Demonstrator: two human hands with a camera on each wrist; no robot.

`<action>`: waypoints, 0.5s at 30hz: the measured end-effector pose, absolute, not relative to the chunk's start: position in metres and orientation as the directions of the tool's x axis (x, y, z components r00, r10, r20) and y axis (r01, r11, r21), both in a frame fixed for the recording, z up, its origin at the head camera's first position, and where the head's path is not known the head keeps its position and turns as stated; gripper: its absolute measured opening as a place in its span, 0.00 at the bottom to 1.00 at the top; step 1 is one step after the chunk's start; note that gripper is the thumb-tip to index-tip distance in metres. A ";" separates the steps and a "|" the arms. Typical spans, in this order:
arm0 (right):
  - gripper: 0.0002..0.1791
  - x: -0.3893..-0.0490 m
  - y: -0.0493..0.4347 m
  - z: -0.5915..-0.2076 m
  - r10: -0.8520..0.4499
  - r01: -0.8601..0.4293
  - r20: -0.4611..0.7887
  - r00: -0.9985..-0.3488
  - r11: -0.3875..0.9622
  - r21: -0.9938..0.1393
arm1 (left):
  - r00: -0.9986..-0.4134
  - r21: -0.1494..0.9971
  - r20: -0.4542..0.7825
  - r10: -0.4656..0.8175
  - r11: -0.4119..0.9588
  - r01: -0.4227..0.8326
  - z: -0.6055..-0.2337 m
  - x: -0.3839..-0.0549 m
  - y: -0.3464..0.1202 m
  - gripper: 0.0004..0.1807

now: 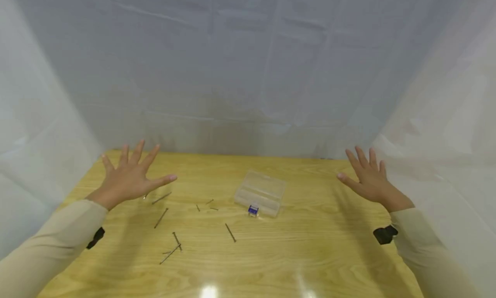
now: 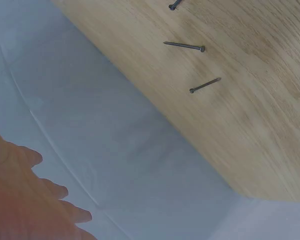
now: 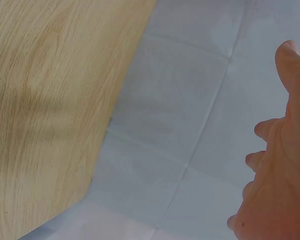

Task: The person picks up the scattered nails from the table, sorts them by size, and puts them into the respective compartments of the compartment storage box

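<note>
Both hands are raised over the table with fingers spread, holding nothing. The left hand (image 1: 128, 177) is above the table's left side, near several nails. One of them, a long nail (image 1: 161, 198), lies just below its thumb in the head view; two nails (image 2: 184, 46) also show in the left wrist view. Over the right side hovers the right hand (image 1: 370, 181), with bare wood beneath it. Between the hands sits a clear plastic box (image 1: 261, 190) with a blue latch (image 1: 253, 210) on its near side.
More nails of different lengths are scattered left of the box, including a crossed pair (image 1: 170, 254) toward the front and a single nail (image 1: 230, 232) near the middle. The wooden table (image 1: 317, 255) is bordered by a white sheet (image 1: 248, 74) at the back and sides.
</note>
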State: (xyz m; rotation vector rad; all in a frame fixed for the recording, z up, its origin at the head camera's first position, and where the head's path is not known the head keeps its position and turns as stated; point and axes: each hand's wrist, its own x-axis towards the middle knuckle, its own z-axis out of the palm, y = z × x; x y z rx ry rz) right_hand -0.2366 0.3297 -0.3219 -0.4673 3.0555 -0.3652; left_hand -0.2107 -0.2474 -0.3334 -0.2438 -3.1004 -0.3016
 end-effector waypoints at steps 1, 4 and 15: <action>0.46 -0.237 0.329 -0.322 -0.301 -0.294 0.008 -0.954 0.926 -0.238 | -0.988 0.192 0.033 0.154 0.969 0.157 -0.334 -0.211 -0.248 0.55; 0.45 -0.238 0.326 -0.325 -0.311 -0.305 0.015 -0.950 0.919 -0.251 | -0.988 0.208 0.030 0.153 0.966 0.156 -0.336 -0.210 -0.249 0.55; 0.44 -0.252 0.290 -0.366 -0.397 -0.389 0.047 -0.916 0.859 -0.333 | -0.994 0.294 -0.013 0.109 0.951 0.101 -0.360 -0.202 -0.274 0.54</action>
